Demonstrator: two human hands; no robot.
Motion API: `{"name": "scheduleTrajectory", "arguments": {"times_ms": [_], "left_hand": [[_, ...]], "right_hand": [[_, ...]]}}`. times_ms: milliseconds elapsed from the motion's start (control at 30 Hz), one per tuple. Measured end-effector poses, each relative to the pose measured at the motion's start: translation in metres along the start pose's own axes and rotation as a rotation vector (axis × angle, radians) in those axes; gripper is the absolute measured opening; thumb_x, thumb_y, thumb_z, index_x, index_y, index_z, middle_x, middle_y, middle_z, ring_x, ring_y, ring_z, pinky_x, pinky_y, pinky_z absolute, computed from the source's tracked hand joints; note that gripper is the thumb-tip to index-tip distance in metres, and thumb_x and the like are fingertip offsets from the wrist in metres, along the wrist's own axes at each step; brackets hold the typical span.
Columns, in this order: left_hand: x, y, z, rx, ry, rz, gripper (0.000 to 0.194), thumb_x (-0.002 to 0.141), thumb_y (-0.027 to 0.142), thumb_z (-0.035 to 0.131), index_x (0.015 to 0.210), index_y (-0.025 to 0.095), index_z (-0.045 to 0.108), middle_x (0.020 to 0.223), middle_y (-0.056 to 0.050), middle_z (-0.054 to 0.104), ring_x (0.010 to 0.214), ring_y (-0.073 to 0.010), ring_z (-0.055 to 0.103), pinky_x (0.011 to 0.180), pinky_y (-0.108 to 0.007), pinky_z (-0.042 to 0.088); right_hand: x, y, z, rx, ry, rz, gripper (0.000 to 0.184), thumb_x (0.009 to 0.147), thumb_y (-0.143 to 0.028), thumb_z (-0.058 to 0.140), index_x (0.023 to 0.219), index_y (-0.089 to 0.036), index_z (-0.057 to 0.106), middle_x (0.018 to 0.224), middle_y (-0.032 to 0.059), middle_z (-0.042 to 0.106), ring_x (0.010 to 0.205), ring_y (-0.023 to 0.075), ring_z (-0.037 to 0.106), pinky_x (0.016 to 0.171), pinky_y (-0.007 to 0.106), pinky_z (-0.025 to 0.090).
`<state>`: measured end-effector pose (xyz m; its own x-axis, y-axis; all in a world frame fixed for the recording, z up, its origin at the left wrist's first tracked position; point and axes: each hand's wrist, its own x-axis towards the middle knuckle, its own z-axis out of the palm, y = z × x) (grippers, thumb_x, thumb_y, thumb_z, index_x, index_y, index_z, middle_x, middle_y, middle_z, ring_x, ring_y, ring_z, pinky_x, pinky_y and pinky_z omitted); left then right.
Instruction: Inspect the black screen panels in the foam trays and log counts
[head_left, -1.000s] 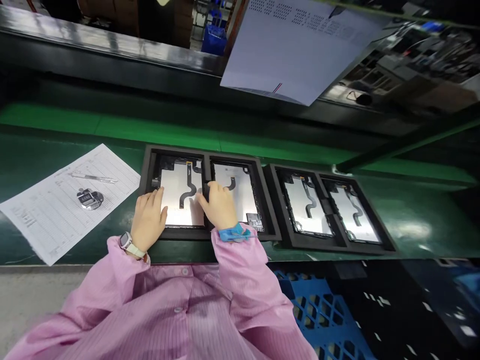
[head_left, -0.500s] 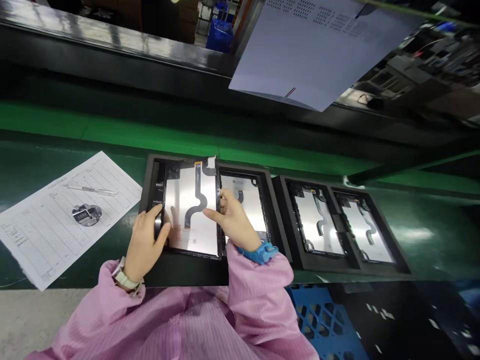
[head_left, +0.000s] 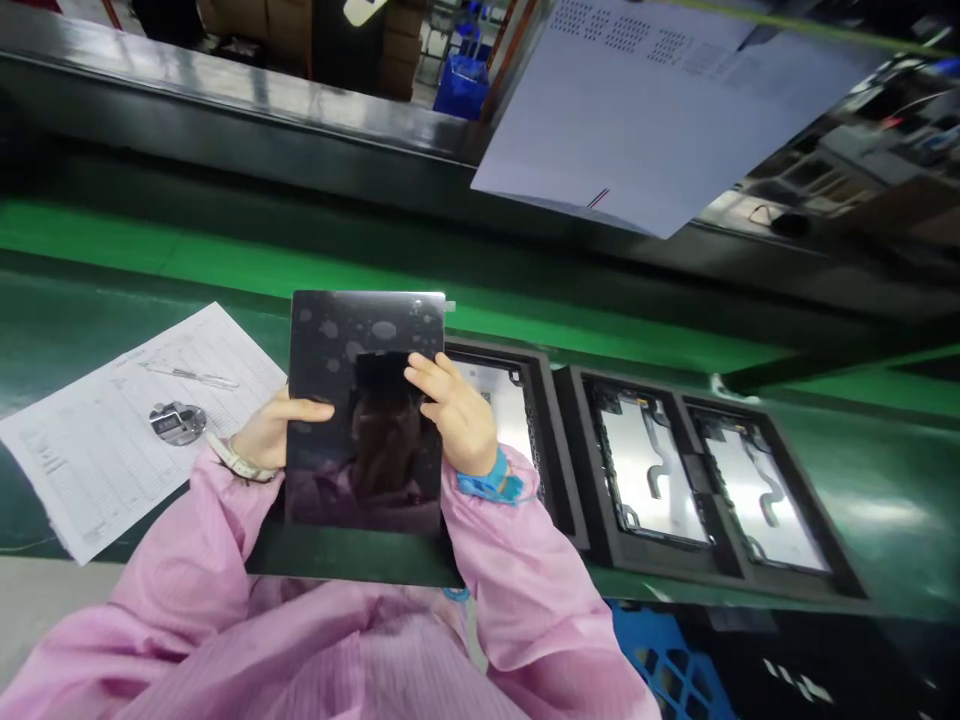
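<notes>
A tablet screen (head_left: 352, 440) is held up over the bench with its glossy black face towards me; pale smudge-like spots mark its upper part. My left hand (head_left: 266, 430) grips its left edge, thumb on the glass and fingers hidden behind. At the right edge, my right hand (head_left: 461, 425) has its fingers over the glass, and its thumb is out of sight behind. A small clear tab (head_left: 450, 306) sticks out at the top right corner. Just right of my right hand, another screen (head_left: 491, 385) lies silver back up in a dark foam tray (head_left: 559, 450), partly covered.
A second foam tray (head_left: 716, 500) at right holds two screens with grey ribbon cables. At left, a printed form (head_left: 97, 450) carries a thin clear pen-like tool (head_left: 191, 376) and a round metal gauge (head_left: 178, 423). White sheets (head_left: 600, 120) hang above; a blue crate (head_left: 667, 660) stands below.
The screen has been turned over from its silver back to its black face. My left hand has taken its left edge, and my right hand's fingers now show on the glass.
</notes>
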<state>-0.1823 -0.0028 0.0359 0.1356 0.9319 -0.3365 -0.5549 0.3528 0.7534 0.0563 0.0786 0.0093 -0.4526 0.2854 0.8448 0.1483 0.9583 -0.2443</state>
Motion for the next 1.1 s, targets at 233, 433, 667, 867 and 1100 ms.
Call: {"name": "scheduleTrajectory", "arguments": {"times_ms": [233,433,667,867,1100], "left_hand": [[-0.002,-0.013,0.008,0.106,0.047,-0.07,0.034,0.05,0.01,0.081,0.081,0.016,0.068,0.079,-0.005,0.076,0.072,-0.0249,0.074,0.064,-0.034,0.061],[-0.002,-0.024,0.013,0.117,0.061,-0.165,0.037,0.044,0.005,0.077,0.077,0.018,0.064,0.064,0.001,0.069,0.056,-0.0164,0.064,0.051,-0.027,0.054],[-0.006,-0.032,0.017,0.143,0.072,-0.108,0.033,0.045,0.006,0.076,0.074,0.018,0.062,0.069,0.002,0.069,0.067,-0.0164,0.065,0.061,-0.027,0.051],[-0.01,-0.032,0.015,0.238,-0.125,0.027,0.029,0.057,0.013,0.081,0.066,0.017,0.053,0.053,0.007,0.053,0.052,-0.0075,0.049,0.055,-0.021,0.044],[-0.015,-0.034,0.008,0.333,-0.241,0.081,0.022,0.066,0.01,0.078,0.065,0.014,0.057,0.06,0.005,0.057,0.057,-0.0062,0.047,0.062,-0.021,0.046]], "right_hand": [[0.016,0.002,-0.034,0.004,0.161,0.799,0.034,0.097,-0.038,0.057,0.126,-0.021,0.064,0.117,0.0102,0.074,0.105,0.0196,0.072,0.092,0.039,0.061],[0.02,-0.009,-0.027,0.053,0.299,0.865,0.018,0.089,-0.036,0.069,0.082,-0.02,0.065,0.086,0.0016,0.068,0.083,0.0143,0.066,0.078,0.031,0.056],[0.011,-0.035,-0.067,0.685,-0.228,0.536,0.011,0.097,-0.019,0.055,0.086,-0.022,0.058,0.096,0.002,0.076,0.09,0.0159,0.074,0.094,0.04,0.059],[0.03,-0.053,-0.087,0.697,-0.703,0.396,0.001,0.099,-0.023,0.058,0.098,-0.023,0.059,0.077,-0.0034,0.073,0.066,0.0079,0.07,0.077,0.023,0.062],[0.052,-0.093,-0.046,-0.479,-0.298,0.294,0.023,0.091,-0.015,0.067,0.113,-0.02,0.065,0.093,0.0077,0.075,0.086,0.0204,0.071,0.074,0.032,0.057]]}}
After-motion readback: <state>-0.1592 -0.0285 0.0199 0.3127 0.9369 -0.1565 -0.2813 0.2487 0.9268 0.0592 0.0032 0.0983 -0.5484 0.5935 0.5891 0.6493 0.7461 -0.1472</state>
